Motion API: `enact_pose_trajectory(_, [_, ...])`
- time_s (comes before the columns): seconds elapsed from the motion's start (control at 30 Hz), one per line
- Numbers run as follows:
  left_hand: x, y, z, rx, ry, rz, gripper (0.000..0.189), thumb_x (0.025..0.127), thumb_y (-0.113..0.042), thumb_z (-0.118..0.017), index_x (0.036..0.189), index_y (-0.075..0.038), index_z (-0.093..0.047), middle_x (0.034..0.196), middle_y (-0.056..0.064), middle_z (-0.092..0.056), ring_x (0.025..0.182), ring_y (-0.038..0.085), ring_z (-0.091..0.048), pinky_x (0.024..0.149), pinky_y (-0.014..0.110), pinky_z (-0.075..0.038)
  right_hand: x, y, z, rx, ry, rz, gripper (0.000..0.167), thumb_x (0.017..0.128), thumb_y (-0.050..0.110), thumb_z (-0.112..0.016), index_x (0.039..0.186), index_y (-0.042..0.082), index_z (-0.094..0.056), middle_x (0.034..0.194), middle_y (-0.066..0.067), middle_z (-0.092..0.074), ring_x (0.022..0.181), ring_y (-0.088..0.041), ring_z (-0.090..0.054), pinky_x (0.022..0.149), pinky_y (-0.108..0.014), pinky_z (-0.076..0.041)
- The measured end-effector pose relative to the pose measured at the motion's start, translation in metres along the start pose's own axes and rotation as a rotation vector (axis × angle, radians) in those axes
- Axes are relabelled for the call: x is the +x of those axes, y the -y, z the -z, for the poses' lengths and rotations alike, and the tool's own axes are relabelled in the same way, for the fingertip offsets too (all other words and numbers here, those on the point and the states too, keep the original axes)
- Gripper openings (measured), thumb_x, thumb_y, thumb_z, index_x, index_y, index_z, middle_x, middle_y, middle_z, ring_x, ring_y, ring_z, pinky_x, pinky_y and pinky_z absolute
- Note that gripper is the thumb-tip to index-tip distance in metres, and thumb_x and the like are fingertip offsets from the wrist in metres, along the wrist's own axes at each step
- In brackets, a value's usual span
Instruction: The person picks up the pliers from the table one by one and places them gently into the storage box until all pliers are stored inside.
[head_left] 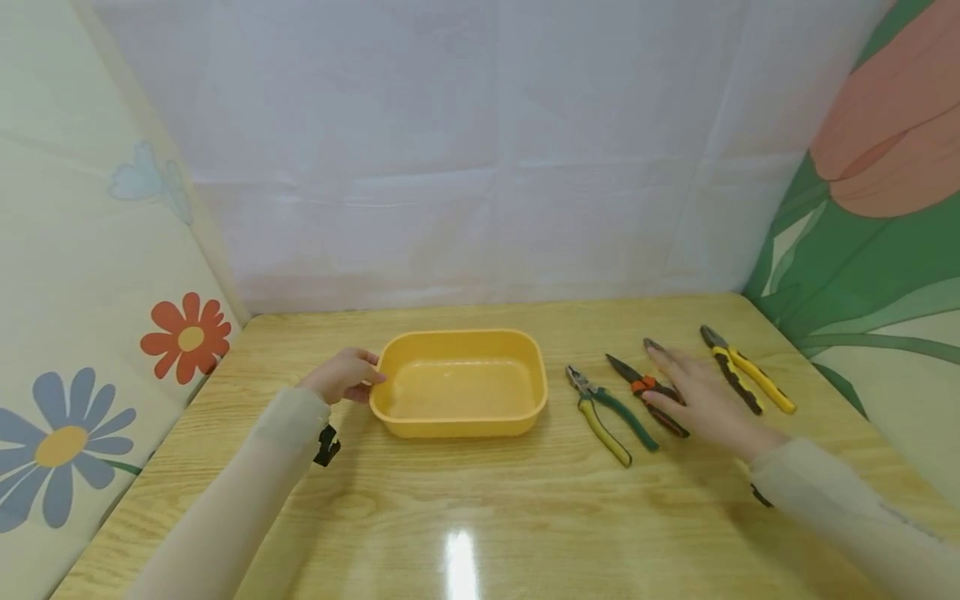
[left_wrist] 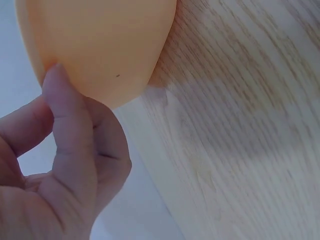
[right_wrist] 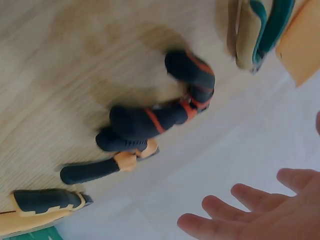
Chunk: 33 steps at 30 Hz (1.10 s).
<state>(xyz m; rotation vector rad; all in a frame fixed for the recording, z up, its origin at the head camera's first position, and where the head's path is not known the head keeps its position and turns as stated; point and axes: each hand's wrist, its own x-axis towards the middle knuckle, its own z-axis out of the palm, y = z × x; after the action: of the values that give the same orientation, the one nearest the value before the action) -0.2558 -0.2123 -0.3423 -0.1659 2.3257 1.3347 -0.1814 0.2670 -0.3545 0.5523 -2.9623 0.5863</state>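
Note:
My left hand [head_left: 343,375] pinches the left rim of a yellow plastic basin [head_left: 457,387], thumb against its wall in the left wrist view. Over the pliers on the right, my right hand [head_left: 705,404] spreads its fingers, holding nothing. Below its thumb lie long-nosed pliers with black-and-red handles [head_left: 643,385]. Another pair, with black-and-orange handles [right_wrist: 90,171], is mostly covered by the hand in the head view. Pliers with green and yellow-green handles [head_left: 588,392] lie nearer the basin.
Yellow-and-black pliers [head_left: 757,378] lie farthest right on the wood-grain table [head_left: 375,517]. A white cloth [head_left: 360,150] hangs behind the table's back edge, and flower-printed cloth [head_left: 67,250] stands along the sides.

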Motion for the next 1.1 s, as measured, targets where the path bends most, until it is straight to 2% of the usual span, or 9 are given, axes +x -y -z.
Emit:
enact_pose_trajectory(0.1, [0.000, 0.000, 0.000, -0.007, 0.003, -0.001, 0.043, 0.097, -0.003, -0.055, 0.133, 0.013, -0.037, 0.114, 0.024, -0.055, 0.077, 0.018, -0.064, 0.069, 0.028, -0.058, 0.000, 0.005, -0.006, -0.032, -0.007, 0.032, 0.071, 0.097, 0.029, -0.062, 0.148, -0.007, -0.028, 0.145, -0.040, -0.025, 0.127, -0.061, -0.025, 0.098, -0.075, -0.025])
enact_pose_trajectory(0.33, [-0.002, -0.002, -0.001, 0.005, 0.001, -0.002, 0.042, 0.097, -0.002, -0.054, 0.132, 0.012, -0.036, 0.112, 0.023, -0.053, 0.074, 0.017, -0.061, 0.067, 0.027, -0.057, -0.004, 0.010, -0.016, -0.046, 0.005, 0.056, 0.075, 0.097, 0.037, -0.060, 0.151, -0.001, -0.024, 0.147, -0.037, -0.022, 0.130, -0.061, -0.021, 0.098, -0.076, -0.022])
enact_pose_trajectory(0.53, [-0.002, -0.003, -0.001, 0.011, 0.004, -0.004, 0.039, 0.097, -0.001, -0.054, 0.129, 0.012, -0.037, 0.107, 0.021, -0.054, 0.070, 0.016, -0.060, 0.065, 0.026, -0.057, -0.005, 0.013, -0.029, -0.195, -0.044, 0.145, 0.081, 0.091, 0.042, -0.066, 0.148, -0.005, -0.030, 0.145, -0.035, -0.026, 0.128, -0.061, -0.026, 0.096, -0.076, -0.028])
enact_pose_trajectory(0.67, [-0.001, -0.002, -0.001, 0.010, 0.005, 0.001, 0.040, 0.097, -0.002, -0.054, 0.129, 0.013, -0.036, 0.110, 0.022, -0.052, 0.073, 0.018, -0.061, 0.068, 0.028, -0.058, -0.006, 0.017, -0.034, -0.162, -0.001, 0.110, 0.082, 0.092, 0.043, -0.064, 0.151, 0.002, -0.026, 0.150, -0.032, -0.020, 0.131, -0.060, -0.020, 0.092, -0.081, -0.025])
enact_pose_trajectory(0.77, [-0.001, -0.001, 0.000, 0.004, 0.007, 0.002, 0.041, 0.097, -0.002, -0.054, 0.129, 0.014, -0.034, 0.112, 0.024, -0.051, 0.075, 0.019, -0.061, 0.069, 0.029, -0.058, -0.007, 0.020, -0.037, -0.136, 0.053, 0.089, 0.081, 0.094, 0.042, -0.062, 0.154, 0.006, -0.021, 0.152, -0.031, -0.017, 0.134, -0.058, -0.017, 0.093, -0.081, -0.022])
enact_pose_trajectory(0.93, [0.000, 0.003, 0.001, -0.030, 0.026, 0.001, 0.040, 0.098, -0.002, -0.054, 0.130, 0.012, -0.034, 0.112, 0.024, -0.052, 0.074, 0.019, -0.062, 0.068, 0.029, -0.058, -0.009, 0.023, -0.045, -0.149, 0.073, 0.147, 0.080, 0.093, 0.042, -0.063, 0.151, 0.002, -0.024, 0.149, -0.034, -0.022, 0.132, -0.056, -0.025, 0.100, -0.074, -0.026])
enact_pose_trajectory(1.1, [0.002, 0.004, 0.002, -0.065, 0.049, 0.000, 0.040, 0.098, -0.002, -0.053, 0.131, 0.010, -0.035, 0.108, 0.021, -0.054, 0.071, 0.017, -0.061, 0.067, 0.028, -0.058, -0.010, 0.025, -0.052, -0.138, 0.084, 0.180, 0.081, 0.091, 0.045, -0.064, 0.150, 0.001, -0.029, 0.148, -0.035, -0.023, 0.128, -0.059, -0.030, 0.099, -0.070, -0.032])
